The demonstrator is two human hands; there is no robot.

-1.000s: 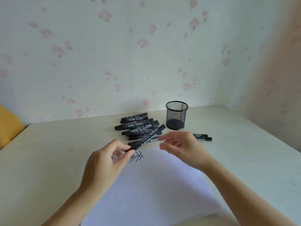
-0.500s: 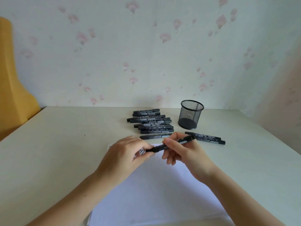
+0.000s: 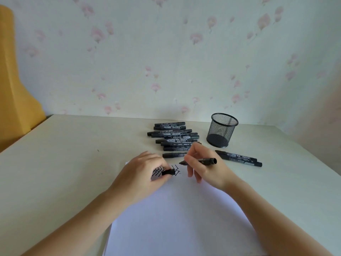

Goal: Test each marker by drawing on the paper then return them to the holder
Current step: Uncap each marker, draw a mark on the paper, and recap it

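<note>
The uncapped marker (image 3: 200,161) is gripped in the right hand (image 3: 206,166) at centre frame, its tip held just above the paper (image 3: 177,215) beside the black zigzag marks (image 3: 166,171). Ink could be smeared if a finger is dragged across those marks, judging by how close both hands lie. The cap (image 3: 168,172) is pinched between the curled fingers of the left hand (image 3: 142,174), which rests on the paper; the cap could be dropped onto the bench (image 3: 64,163). The mesh holder (image 3: 222,130), upper right of centre, appears empty; the heap of markers (image 3: 175,137) is left of it.
</note>
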